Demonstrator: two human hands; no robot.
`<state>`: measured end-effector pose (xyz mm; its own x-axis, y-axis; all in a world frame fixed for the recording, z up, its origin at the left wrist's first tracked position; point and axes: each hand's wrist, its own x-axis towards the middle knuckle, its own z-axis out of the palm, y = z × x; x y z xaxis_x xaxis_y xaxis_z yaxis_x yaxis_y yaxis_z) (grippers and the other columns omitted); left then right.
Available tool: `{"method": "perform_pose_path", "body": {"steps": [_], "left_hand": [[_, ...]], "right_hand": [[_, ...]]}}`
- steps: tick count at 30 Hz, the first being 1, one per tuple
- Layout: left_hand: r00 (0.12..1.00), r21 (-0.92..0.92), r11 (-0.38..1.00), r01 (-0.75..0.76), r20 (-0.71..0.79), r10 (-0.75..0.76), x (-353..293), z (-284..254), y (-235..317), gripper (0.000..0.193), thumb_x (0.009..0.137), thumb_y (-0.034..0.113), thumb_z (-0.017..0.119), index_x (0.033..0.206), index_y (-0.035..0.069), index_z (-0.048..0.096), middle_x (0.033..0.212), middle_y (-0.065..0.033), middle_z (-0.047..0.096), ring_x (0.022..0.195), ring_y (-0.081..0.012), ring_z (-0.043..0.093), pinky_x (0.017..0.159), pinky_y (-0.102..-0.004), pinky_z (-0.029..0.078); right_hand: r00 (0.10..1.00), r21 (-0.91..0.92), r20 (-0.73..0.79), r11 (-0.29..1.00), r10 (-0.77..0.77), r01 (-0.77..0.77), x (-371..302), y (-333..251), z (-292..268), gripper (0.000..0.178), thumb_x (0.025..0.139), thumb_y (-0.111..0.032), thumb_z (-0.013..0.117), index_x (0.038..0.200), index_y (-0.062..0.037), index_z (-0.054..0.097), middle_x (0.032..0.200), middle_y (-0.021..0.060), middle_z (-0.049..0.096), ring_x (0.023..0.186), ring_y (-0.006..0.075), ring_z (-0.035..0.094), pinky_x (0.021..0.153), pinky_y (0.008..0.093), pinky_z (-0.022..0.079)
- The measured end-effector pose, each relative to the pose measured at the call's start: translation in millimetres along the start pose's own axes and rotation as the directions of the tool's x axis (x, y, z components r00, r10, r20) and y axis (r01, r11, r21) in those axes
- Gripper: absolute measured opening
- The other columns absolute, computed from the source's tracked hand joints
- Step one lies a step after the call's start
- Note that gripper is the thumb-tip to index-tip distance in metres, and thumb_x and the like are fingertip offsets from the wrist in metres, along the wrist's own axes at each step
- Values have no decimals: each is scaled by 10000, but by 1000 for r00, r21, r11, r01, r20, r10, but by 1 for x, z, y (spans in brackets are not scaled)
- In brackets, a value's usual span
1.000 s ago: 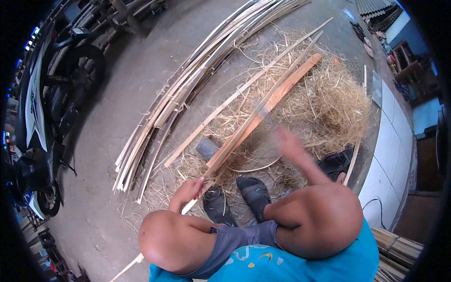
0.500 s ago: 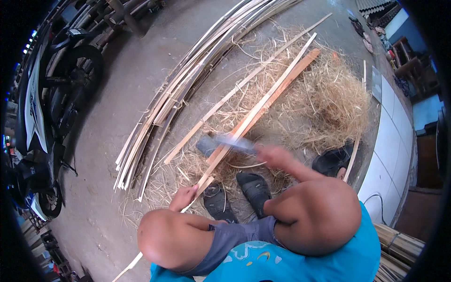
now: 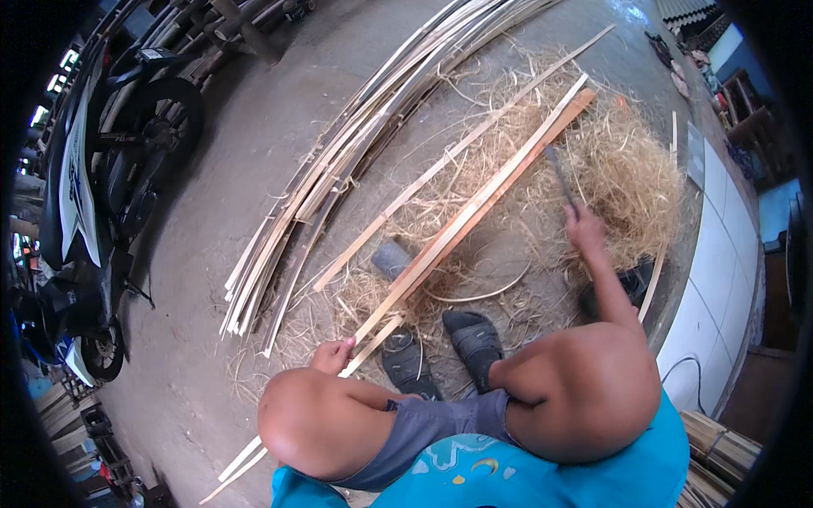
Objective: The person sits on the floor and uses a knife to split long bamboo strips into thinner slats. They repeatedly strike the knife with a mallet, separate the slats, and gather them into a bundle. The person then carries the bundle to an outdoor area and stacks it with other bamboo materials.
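My left hand point(image 3: 333, 356), beside my left knee, is closed on the near end of a long pale bamboo strip point(image 3: 461, 222). The strip slants away to the right along a reddish-brown wooden board point(image 3: 542, 146). My right hand point(image 3: 584, 229) grips a knife point(image 3: 560, 176) by its handle, out to the right of the board. Its dark narrow blade points away from me, over the pile of thin shavings point(image 3: 622, 182), apart from the strip. A grey cylindrical block point(image 3: 391, 258) lies by the board's near part.
Several long strips lie bundled point(image 3: 339, 161) on the floor at the left, with a single strip point(image 3: 457, 152) nearer. A motorcycle point(image 3: 85, 186) stands at far left. My sandalled feet point(image 3: 474, 343) are just below the board. White tiles point(image 3: 707, 245) edge the right side.
My right hand has swung the knife away from the strip, to the right and farther out. My left hand keeps its hold on the strip's near end.
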<state>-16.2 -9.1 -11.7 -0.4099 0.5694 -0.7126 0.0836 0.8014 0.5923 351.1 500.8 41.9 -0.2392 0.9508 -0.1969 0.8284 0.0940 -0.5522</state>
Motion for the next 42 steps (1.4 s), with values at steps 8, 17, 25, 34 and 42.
{"method": "perform_pose_path", "body": {"steps": [8, 17, 25, 34, 42], "left_hand": [[892, 516, 806, -291, -157, 423, 8, 51, 77, 362, 1023, 391, 498, 1024, 57, 637, 820, -262, 673, 765, -462, 656, 692, -550, 506], [971, 129, 973, -194, 167, 171, 18, 18, 87, 511, 1050, 447, 438, 1024, 11, 703, 643, -126, 622, 627, -249, 635, 647, -402, 505], [991, 88, 995, 53, 119, -63, 3, 5, 28, 553, 1012, 509, 541, 910, 2, 739, 656, -65, 631, 579, -120, 562, 571, -321, 469], [994, -36, 997, -63, 89, 66, 20, 6, -2, 487, 1021, 447, 571, 990, -16, 719, 652, -49, 596, 591, -98, 552, 569, -282, 463], [979, -156, 987, 34, 205, -1, -2, -4, -2, 423, 1011, 391, 612, 960, -14, 721, 616, 12, 524, 560, -81, 470, 511, -276, 366]], "right_hand": [[704, 59, 512, 837, -493, 544, -94, -46, 79, 401, 988, -362, 553, 1283, -106, 643, 1235, 227, 654, 1136, 403, 616, 992, 478, 469], [872, -75, 285, 898, -398, 434, -65, -65, 66, 377, 971, -406, 550, 1141, -86, 651, 1035, 223, 697, 954, 443, 664, 816, 505, 535], [935, 65, 226, 961, -275, 267, -47, -25, 72, 448, 977, -420, 577, 1310, -124, 620, 1170, 258, 668, 1063, 420, 649, 937, 504, 502], [951, 100, 139, 959, -277, 265, -20, -18, 67, 421, 966, -379, 584, 1298, -126, 632, 1195, 205, 673, 1112, 413, 629, 943, 482, 503], [971, -57, 99, 973, -218, 224, -7, 9, 55, 450, 990, -404, 531, 1253, -55, 636, 1164, 250, 668, 1142, 428, 612, 965, 459, 497]]}}
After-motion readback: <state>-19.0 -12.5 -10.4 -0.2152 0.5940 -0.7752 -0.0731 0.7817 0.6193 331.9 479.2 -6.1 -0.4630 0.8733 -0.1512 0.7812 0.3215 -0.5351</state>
